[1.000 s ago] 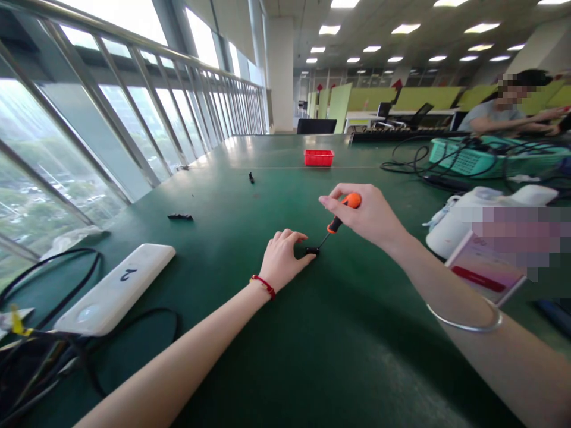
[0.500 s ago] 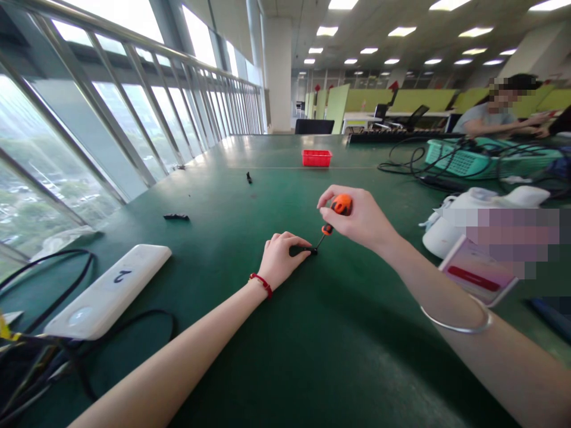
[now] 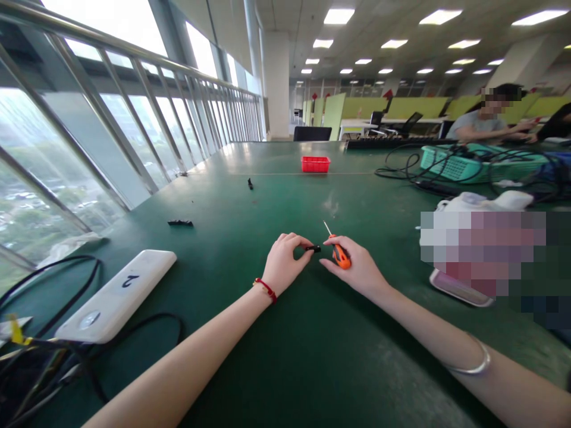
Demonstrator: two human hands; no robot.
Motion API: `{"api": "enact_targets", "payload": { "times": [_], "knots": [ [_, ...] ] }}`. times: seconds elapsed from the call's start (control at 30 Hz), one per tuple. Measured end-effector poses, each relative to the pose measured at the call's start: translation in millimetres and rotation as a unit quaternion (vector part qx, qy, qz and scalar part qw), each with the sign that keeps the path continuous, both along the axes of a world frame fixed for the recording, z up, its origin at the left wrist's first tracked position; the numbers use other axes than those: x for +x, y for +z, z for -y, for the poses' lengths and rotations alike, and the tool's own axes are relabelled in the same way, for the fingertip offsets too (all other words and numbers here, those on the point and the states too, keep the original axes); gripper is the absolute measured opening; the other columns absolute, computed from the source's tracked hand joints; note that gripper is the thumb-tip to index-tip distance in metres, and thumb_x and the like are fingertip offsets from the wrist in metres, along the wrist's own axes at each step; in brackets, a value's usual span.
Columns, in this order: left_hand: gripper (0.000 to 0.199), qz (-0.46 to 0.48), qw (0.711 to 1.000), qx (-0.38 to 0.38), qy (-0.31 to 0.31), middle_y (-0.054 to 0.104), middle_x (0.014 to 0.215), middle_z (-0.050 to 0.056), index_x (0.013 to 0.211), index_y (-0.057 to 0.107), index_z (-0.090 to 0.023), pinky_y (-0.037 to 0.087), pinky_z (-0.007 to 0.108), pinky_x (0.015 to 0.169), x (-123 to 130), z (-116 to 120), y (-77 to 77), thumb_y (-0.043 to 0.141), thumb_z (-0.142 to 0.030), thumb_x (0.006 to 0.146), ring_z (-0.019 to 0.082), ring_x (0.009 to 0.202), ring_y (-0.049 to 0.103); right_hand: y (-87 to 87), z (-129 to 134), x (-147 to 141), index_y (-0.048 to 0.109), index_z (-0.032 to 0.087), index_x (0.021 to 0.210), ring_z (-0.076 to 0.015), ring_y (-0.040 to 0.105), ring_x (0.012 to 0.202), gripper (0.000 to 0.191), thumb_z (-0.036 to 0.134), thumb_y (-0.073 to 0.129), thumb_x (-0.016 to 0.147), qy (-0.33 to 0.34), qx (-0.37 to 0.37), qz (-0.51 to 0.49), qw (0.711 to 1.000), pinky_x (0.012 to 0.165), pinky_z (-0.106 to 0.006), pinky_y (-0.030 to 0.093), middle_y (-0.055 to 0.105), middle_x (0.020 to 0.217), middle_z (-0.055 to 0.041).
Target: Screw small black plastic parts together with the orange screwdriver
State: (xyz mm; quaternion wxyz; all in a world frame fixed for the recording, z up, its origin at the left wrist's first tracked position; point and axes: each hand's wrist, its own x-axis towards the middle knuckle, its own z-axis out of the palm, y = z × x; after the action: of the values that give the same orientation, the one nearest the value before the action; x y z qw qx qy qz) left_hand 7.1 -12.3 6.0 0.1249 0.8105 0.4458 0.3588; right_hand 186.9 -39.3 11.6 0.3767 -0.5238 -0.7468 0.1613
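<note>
Between thumb and forefinger, my left hand [image 3: 288, 259] pinches a small black part [image 3: 314, 248] just above the green table [image 3: 285, 333]. My right hand [image 3: 357, 268], just to the right, holds an orange and black screwdriver [image 3: 341, 257] against its palm. The screwdriver's shaft points up and away, with its tip clear of the black part. The right thumb and forefinger are apart near the part's right end. Two other black pieces lie on the table, one [image 3: 180, 223] at the left and one [image 3: 250, 184] farther back.
A red basket [image 3: 315, 164] stands far back. At left lie a white power bank [image 3: 118, 297] and black cables [image 3: 96, 267]. Right: a teal basket [image 3: 459, 163] with cables, a white bottle [image 3: 468, 203], a pink-framed object [image 3: 461, 288]. A person [image 3: 477, 122] sits beyond; a railing runs along the left.
My right hand has come down and turned the screwdriver from tip-down on the black part to tip-up, away from it. The view has shifted slightly.
</note>
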Motion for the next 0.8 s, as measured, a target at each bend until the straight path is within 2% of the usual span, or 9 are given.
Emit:
{"api": "enact_targets", "payload": {
  "times": [0.07,0.13,0.23,0.33,0.57,0.67,0.8],
  "knots": [
    [0.008,0.015,1.000,0.016,-0.019,0.063,0.084,0.002,0.083,0.062,-0.019,0.043,0.031,0.078,0.5,1.8,1.0,0.055,-0.023,0.080,0.018,0.084,0.053,-13.1,-2.9,-0.7,0.057,0.021,0.100,-0.0199,0.058,0.083,0.032,0.037,0.062,0.073,0.032,-0.010,-0.028,0.999,0.076,-0.035,0.046,0.062,0.100,-0.0064],
    [0.007,0.025,0.999,0.023,-0.039,0.063,0.084,0.002,0.082,0.061,-0.018,0.043,0.032,0.079,1.2,3.3,2.1,0.056,-0.022,0.080,0.017,0.083,0.053,-18.2,-7.4,-1.3,0.058,0.021,0.095,-0.0190,0.059,0.084,0.025,0.035,0.060,0.075,0.062,-0.014,-0.070,0.996,0.078,-0.033,0.045,0.063,0.097,-0.0044],
    [0.005,0.042,0.996,0.016,-0.074,0.063,0.085,0.003,0.081,0.060,-0.017,0.043,0.031,0.078,2.0,3.5,2.6,0.058,-0.020,0.078,0.017,0.083,0.054,-19.0,-12.1,-0.6,0.060,0.019,0.089,-0.0185,0.060,0.081,0.019,0.033,0.059,0.076,0.082,-0.019,-0.112,0.990,0.077,-0.032,0.045,0.064,0.087,-0.0031],
    [0.009,0.063,0.993,-0.009,-0.102,0.063,0.084,0.003,0.081,0.062,-0.017,0.044,0.030,0.077,1.9,1.4,1.4,0.062,-0.023,0.076,0.016,0.083,0.056,-18.8,-12.1,1.7,0.061,0.018,0.088,-0.0185,0.060,0.082,0.017,0.030,0.060,0.075,0.092,-0.018,-0.114,0.989,0.077,-0.032,0.045,0.064,0.089,-0.0037],
    [0.015,0.085,0.985,-0.102,-0.113,0.066,0.079,0.003,0.078,0.068,-0.015,0.047,0.026,0.069,-3.4,-4.4,-0.7,0.064,-0.029,0.075,0.014,0.073,0.059,-19.0,-8.6,4.4,0.061,0.020,0.086,-0.0174,0.061,0.078,0.014,0.029,0.061,0.075,0.117,-0.013,-0.083,0.989,0.074,-0.031,0.047,0.065,0.087,-0.0030],
    [0.014,0.087,0.985,-0.091,-0.120,0.067,0.080,0.004,0.079,0.069,-0.015,0.048,0.026,0.071,-3.9,-4.0,-0.3,0.064,-0.028,0.076,0.014,0.074,0.060,-19.3,-9.4,5.1,0.061,0.019,0.087,-0.0173,0.061,0.078,0.015,0.029,0.061,0.075,0.119,-0.014,-0.077,0.990,0.073,-0.031,0.047,0.065,0.087,-0.0035],
    [0.015,0.058,0.990,-0.035,-0.125,0.068,0.083,0.003,0.085,0.069,-0.017,0.049,0.026,0.074,-3.5,-1.8,0.6,0.059,-0.027,0.081,0.013,0.076,0.061,-20.4,-10.8,5.8,0.060,0.019,0.086,-0.0178,0.061,0.080,0.015,0.030,0.062,0.075,0.115,-0.007,-0.082,0.990,0.075,-0.031,0.047,0.065,0.088,-0.0038]
  ]
}}
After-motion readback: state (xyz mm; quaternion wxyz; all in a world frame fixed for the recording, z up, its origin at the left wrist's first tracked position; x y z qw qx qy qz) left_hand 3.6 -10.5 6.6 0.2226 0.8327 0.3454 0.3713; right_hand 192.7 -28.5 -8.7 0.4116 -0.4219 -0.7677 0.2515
